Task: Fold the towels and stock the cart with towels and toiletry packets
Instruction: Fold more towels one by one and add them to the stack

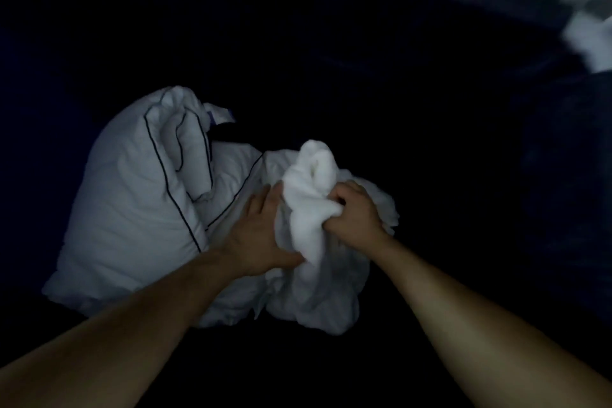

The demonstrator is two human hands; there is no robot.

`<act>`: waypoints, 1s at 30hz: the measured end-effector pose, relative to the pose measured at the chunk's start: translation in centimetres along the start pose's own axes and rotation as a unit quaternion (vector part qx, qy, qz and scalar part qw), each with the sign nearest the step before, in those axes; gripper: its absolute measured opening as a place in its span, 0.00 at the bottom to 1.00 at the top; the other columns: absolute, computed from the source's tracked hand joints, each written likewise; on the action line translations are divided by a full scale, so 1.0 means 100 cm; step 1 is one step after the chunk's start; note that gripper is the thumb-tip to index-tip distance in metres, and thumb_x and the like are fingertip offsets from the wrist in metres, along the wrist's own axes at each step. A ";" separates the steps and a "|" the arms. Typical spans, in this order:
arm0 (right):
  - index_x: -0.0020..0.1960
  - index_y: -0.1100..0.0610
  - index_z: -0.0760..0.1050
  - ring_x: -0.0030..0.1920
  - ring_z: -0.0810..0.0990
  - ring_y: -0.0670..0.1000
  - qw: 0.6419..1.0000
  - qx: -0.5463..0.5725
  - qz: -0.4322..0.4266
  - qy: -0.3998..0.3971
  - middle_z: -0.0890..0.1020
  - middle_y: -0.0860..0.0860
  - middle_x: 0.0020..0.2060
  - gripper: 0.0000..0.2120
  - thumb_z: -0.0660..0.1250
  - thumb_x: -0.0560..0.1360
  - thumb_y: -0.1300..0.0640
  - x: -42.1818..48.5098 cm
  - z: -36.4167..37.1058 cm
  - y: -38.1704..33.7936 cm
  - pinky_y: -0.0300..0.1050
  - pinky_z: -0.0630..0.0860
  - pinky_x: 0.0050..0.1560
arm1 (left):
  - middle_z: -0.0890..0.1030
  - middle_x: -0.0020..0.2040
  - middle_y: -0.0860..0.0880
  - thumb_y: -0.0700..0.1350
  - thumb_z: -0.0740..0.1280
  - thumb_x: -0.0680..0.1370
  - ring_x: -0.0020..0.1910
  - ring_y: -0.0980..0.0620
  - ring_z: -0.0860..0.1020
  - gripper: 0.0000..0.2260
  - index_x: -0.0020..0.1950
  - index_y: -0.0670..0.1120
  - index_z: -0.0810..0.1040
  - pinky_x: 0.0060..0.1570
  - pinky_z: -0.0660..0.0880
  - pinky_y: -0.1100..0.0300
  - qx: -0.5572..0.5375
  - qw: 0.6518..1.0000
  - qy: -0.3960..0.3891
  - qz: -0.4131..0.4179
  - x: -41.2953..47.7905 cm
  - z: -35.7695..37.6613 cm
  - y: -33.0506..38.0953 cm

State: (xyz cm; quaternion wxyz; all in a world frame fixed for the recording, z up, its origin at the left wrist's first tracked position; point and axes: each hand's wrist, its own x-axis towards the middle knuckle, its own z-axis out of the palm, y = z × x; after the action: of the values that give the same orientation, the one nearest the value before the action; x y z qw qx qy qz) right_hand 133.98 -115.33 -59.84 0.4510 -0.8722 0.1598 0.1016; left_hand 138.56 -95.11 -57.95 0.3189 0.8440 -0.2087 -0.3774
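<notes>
The white towel (311, 182) was bunched into a loose lump in the middle of the view, above a dark upholstered surface (364, 60), and its lower part hung down and spread in folds toward the near side. The right hand (352, 212) was closed into a fist around a twist of the cloth on the right of the lump. The left hand (261, 235) lay with rather straight fingers against the left side of the towel, the thumb low near its underside; whether the thumb pinched the cloth, I cannot tell. Just to the left, touching the towel's folds, lay a white pillow (132, 202) with dark piping. In my judgement the step was to open the towel before folding, so the hands should find two corners of one edge, not the middle of the bunch, and shake it flat away from the pillow. The light was poor, so the edges should be found by touch. No cart was in view.
</notes>
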 end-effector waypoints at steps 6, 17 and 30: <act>0.36 0.50 0.66 0.32 0.71 0.38 0.989 0.121 -0.029 0.079 0.73 0.41 0.33 0.13 0.65 0.57 0.48 -0.086 -0.113 -0.124 0.31 0.69 0.33 | 0.77 0.53 0.52 0.35 0.80 0.66 0.53 0.74 0.74 0.27 0.58 0.48 0.73 0.54 0.73 0.70 -0.122 0.984 0.047 0.122 -0.053 -0.048 0.138; 0.53 0.50 0.79 0.45 0.82 0.50 0.869 0.446 -0.176 0.124 0.83 0.50 0.48 0.15 0.71 0.68 0.48 -0.273 -0.318 -0.226 0.42 0.78 0.44 | 0.84 0.53 0.53 0.56 0.80 0.53 0.54 0.51 0.82 0.36 0.61 0.53 0.80 0.50 0.81 0.52 -0.272 0.927 0.134 0.222 -0.200 -0.073 0.384; 0.53 0.51 0.76 0.34 0.79 0.35 0.918 0.025 -0.097 0.383 0.80 0.43 0.36 0.10 0.72 0.73 0.58 -0.490 -0.508 -0.145 0.27 0.72 0.35 | 0.81 0.47 0.37 0.36 0.68 0.67 0.47 0.39 0.81 0.18 0.56 0.34 0.77 0.46 0.79 0.46 -0.307 0.872 0.027 0.381 -0.298 0.043 0.618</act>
State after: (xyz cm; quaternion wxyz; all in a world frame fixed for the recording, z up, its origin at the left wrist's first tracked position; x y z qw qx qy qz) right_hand 95.53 -139.91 -4.06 0.3851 -0.8440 0.2374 -0.2882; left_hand 109.63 -122.88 -2.12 0.6865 0.5687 -0.3791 -0.2483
